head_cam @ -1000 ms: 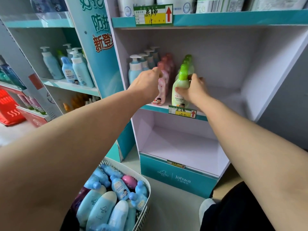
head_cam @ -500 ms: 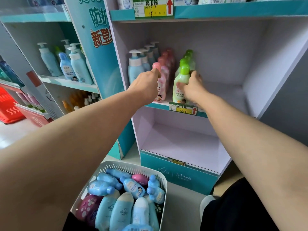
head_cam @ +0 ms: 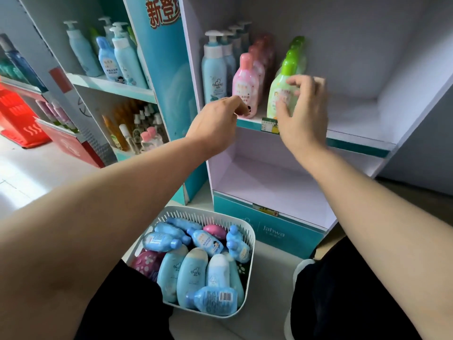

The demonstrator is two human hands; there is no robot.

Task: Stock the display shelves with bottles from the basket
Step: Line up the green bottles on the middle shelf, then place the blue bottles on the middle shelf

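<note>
Nearest, the basket [head_cam: 188, 212] on the floor is full of blue bottles [head_cam: 191, 273], so most of the stocking looks undone. Higher up, the left hand [head_cam: 215, 123] hangs with loosely curled fingers at the foot of the front pink bottle [head_cam: 245, 82], holding nothing. The right hand [head_cam: 304, 111] is spread wide before the front green bottle [head_cam: 282, 87]; whether it touches it I cannot tell. Both bottles stand upright at the shelf [head_cam: 355, 143] edge, beside the pump bottles [head_cam: 213, 72].
</note>
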